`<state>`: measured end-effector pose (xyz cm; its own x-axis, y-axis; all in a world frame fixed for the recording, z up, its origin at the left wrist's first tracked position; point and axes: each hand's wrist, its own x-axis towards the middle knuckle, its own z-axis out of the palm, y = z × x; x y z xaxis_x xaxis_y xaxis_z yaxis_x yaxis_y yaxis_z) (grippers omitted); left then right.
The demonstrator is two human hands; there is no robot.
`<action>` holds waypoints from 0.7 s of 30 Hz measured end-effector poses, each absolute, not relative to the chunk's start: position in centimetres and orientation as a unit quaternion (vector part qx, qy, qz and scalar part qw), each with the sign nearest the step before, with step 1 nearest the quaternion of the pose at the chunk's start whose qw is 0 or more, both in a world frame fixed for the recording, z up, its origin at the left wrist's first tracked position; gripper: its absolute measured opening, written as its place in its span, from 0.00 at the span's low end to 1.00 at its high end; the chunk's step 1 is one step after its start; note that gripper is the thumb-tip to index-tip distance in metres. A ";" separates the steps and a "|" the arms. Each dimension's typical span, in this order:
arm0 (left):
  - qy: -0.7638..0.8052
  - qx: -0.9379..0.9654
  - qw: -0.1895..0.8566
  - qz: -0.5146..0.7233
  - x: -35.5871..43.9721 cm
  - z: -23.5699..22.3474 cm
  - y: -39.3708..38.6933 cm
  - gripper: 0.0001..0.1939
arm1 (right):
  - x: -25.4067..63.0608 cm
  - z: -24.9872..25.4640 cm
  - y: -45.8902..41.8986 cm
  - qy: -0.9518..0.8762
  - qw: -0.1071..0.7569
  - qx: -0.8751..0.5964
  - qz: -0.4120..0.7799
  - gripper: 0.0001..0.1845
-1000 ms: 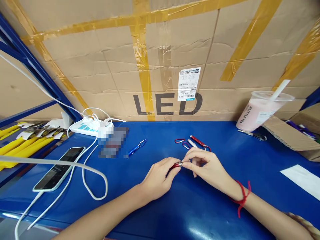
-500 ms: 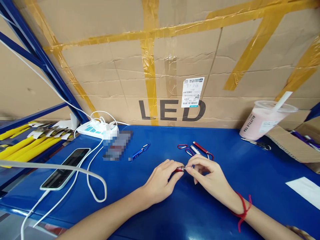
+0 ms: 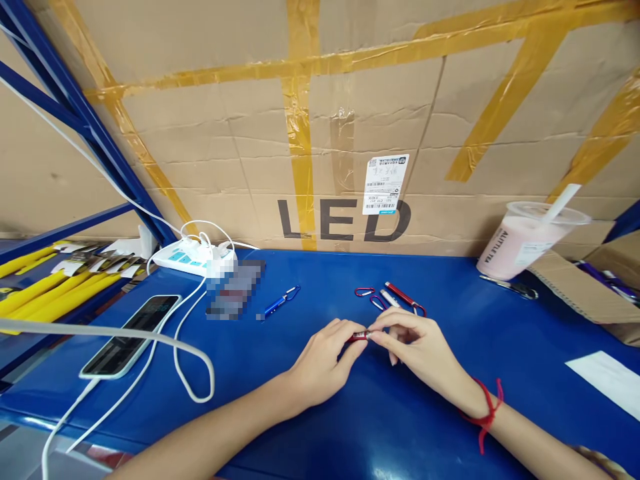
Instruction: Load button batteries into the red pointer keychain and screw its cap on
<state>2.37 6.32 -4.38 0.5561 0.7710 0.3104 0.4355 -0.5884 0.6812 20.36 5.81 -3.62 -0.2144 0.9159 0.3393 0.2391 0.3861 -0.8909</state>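
Between thumb and fingers, my left hand (image 3: 325, 360) grips a small red penlight (image 3: 358, 336), held low over the blue table. The thumb and forefinger of my right hand (image 3: 413, 340) are closed in a pinch on its silver end; the fingers partly cover that tip. Just beyond my hands lie a red penlight (image 3: 400, 293) with a carabiner clip, a silver penlight (image 3: 389, 298), a loose red carabiner (image 3: 365, 292) and a purple carabiner (image 3: 378, 303). To the left rests a blue penlight (image 3: 275, 307) with its clip.
A charging phone (image 3: 131, 339), white cables and a power strip (image 3: 193, 259) occupy the left. A tilted drink cup (image 3: 525, 243) stands back right, near an open cardboard box (image 3: 583, 287) and white paper (image 3: 607, 381). A large taped carton (image 3: 225, 160) walls the back.
The right fingertips have shifted slightly left on the penlight's silver end. The left hand has stayed almost still, and the things on the table lie as before.
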 end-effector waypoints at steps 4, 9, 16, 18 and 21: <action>0.363 0.829 0.299 0.304 2.5 -4.8 6.5 0.09 | 20.7 -3.8 6.0 -0.689 0.456 -0.430 0.364 0.12; 0.353 0.827 0.327 0.292 2.5 -4.8 6.7 0.10 | 21.1 -4.2 6.1 -0.694 0.449 -0.426 0.368 0.12; 0.326 0.844 0.316 0.286 2.4 -4.5 6.7 0.11 | 21.4 -3.3 6.1 -0.689 0.424 -0.423 0.408 0.11; 0.324 0.847 0.310 0.287 2.4 -4.6 6.7 0.11 | 21.6 -3.0 6.1 -0.688 0.408 -0.426 0.422 0.11; 0.318 0.848 0.302 0.296 2.4 -4.8 6.8 0.11 | 21.8 -2.7 6.2 -0.686 0.397 -0.430 0.432 0.12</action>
